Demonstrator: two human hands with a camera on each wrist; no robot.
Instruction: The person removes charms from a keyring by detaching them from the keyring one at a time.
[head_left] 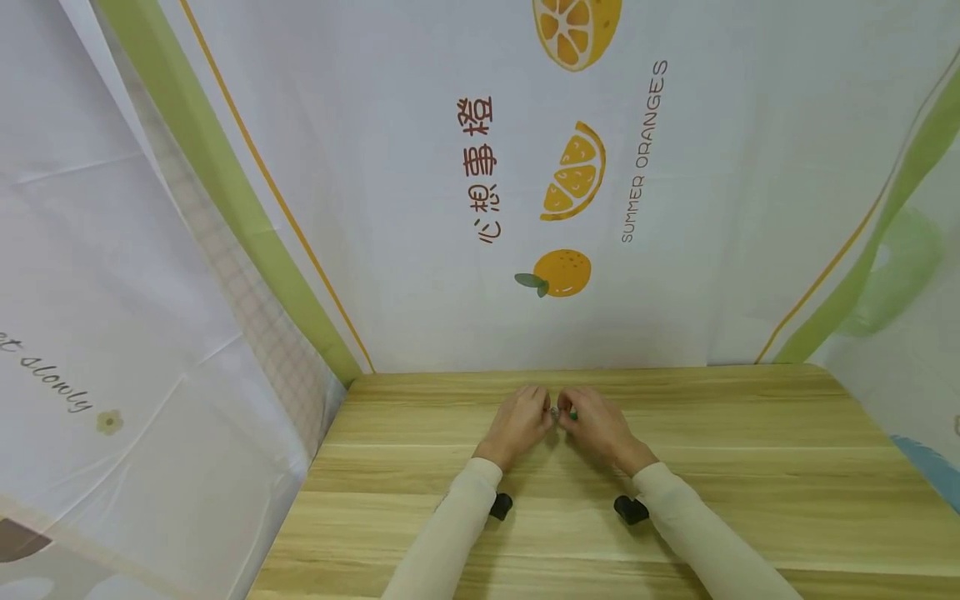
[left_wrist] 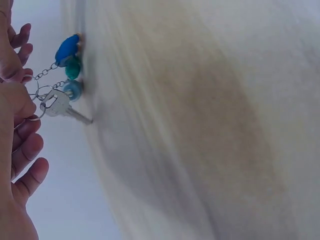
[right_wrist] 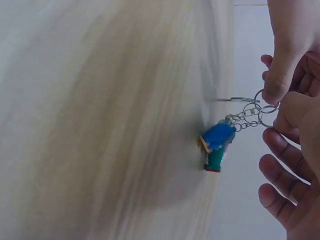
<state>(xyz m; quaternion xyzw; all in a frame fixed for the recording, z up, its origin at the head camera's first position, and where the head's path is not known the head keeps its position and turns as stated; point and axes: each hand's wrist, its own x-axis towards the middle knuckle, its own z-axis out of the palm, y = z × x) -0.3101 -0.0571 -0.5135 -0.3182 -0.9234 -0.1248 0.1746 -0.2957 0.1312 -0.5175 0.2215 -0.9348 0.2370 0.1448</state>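
Note:
Both hands meet over the far part of the wooden table, holding a bunch of keyring pieces between them. My left hand (head_left: 517, 423) pinches a metal ring (left_wrist: 34, 118) between thumb and forefinger, its other fingers loosely bent. Opposite it, my right hand (head_left: 596, 427) pinches the joined rings (right_wrist: 268, 109) from its side. A silver key (left_wrist: 58, 103) hangs from the rings, its tip close over the table. Short chains carry a blue charm (right_wrist: 218, 135), a green charm (right_wrist: 215, 158) and a pale blue round piece (left_wrist: 73, 90).
The light wooden table (head_left: 420, 475) ends at a white curtain (head_left: 420, 275) printed with oranges. Another curtain (head_left: 112, 275) hangs along the left side. Black camera mounts (head_left: 630, 509) sit under the wrists, above the tabletop.

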